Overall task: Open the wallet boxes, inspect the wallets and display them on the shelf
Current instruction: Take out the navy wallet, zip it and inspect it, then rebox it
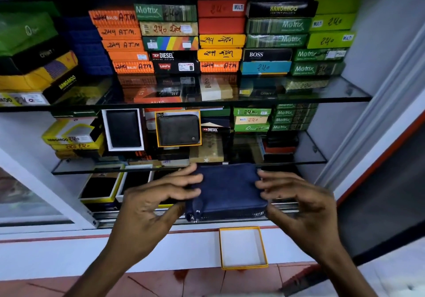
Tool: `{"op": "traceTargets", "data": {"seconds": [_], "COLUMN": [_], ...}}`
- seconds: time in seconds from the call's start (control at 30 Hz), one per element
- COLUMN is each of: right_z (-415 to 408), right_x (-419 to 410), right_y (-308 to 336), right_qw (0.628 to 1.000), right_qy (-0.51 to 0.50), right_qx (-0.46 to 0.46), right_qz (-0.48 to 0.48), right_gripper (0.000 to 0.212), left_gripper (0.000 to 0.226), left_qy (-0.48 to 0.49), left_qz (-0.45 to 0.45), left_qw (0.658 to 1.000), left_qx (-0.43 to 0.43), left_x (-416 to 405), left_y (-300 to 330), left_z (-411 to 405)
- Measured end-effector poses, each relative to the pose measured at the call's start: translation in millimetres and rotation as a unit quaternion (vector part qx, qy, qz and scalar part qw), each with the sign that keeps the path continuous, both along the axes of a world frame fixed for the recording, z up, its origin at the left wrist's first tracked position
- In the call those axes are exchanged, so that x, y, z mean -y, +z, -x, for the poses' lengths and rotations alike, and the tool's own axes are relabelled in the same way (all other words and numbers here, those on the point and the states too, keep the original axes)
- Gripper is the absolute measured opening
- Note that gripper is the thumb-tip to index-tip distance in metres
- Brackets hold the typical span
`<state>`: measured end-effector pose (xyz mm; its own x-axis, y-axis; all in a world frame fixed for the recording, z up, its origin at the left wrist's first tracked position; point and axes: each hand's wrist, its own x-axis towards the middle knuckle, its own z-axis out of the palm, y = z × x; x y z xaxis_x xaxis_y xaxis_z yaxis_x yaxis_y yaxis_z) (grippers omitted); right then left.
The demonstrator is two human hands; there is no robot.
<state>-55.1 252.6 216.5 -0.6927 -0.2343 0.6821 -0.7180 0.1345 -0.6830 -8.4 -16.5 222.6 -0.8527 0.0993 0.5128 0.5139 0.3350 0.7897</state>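
Blue wallet (230,191) between both grips.

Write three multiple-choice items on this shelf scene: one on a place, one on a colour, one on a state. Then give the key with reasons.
1. Where is the empty orange-rimmed box?
A. On the top glass shelf
B. On the white ledge below the hands
C. Inside the blue stack

2. What colour is the zip wallet being held?
A. Dark blue
B. Orange
C. Green

3. How is that wallet held?
A. By the left hand only
B. Lying untouched on the shelf
C. Between both hands, the right hand at its other end

Key: B, it sits open on the ledge, nothing inside; A, its surface is navy; C, fingers of both hands grip opposite ends.
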Motion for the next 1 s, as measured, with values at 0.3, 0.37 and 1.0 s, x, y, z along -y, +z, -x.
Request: {"op": "traceTargets", "data": {"seconds": [0.3,0.37,1.0], "right_z": [-5.5,-5.3,24.0], "right_x": [-21.1,-24.8,-29.2], "right_y": [-52.6,-68.1,-227.8], "right_qw": [0.996,0.985,0.811], "right_qy": [-0.058,-0.076,-0.212], "right_qx": [0.069,0.154,0.514], "right_qz": [-0.007,-0.01,-0.183], "right_gripper": [0.031,0.036,0.023], "left_gripper": [0.028,0.036,0.024], "left_qy": [0.0,0.012,0.225], "left_qz": [-0.079,-0.1,0.045], "left_qw": [0.992,0.983,0.863], "left_qx": [0.097,0.156,0.451], "left_x": [-21.7,-30.3,-93.9], "left_y": [-56.5,-72.2,-227.0], "left_z": [5.6,7.1,31.8]}}
